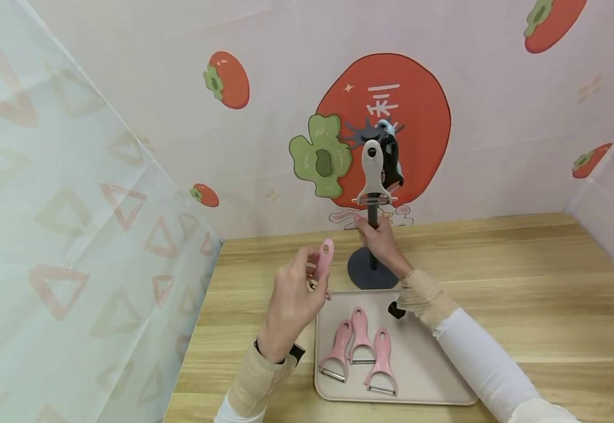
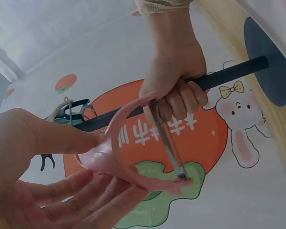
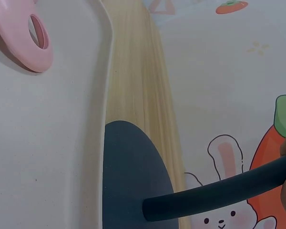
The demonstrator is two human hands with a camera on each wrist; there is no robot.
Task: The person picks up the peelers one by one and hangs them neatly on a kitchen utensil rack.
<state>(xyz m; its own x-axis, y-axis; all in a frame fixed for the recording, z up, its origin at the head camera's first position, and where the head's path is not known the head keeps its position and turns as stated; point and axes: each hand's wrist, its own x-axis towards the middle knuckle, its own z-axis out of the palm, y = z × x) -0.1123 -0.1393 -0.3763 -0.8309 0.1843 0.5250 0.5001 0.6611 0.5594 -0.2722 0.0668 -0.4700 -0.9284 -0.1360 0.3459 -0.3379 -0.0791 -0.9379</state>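
My left hand [image 1: 289,302] pinches a pink peeler [image 1: 325,261] between thumb and fingers, left of a dark stand. In the left wrist view the peeler's U-shaped head and metal blade point away from the palm. My right hand [image 1: 383,242] grips the stand's upright pole [image 2: 236,74], its fingers wrapped round it above the round base [image 1: 362,271]. From the stand's branched top [image 1: 362,134] hang a white peeler [image 1: 372,164] and a black-handled peeler [image 1: 391,157], with a light blue one partly hidden behind. In the right wrist view, only fingertips show at the right edge.
A beige tray [image 1: 433,376] lies in front of the stand on the wooden table [image 1: 539,305]. Three pink peelers lie on its left half, one of them rightmost [image 1: 383,349]. A printed wall sheet [image 1: 476,194] rises behind, and another [image 1: 74,235] stands at left.
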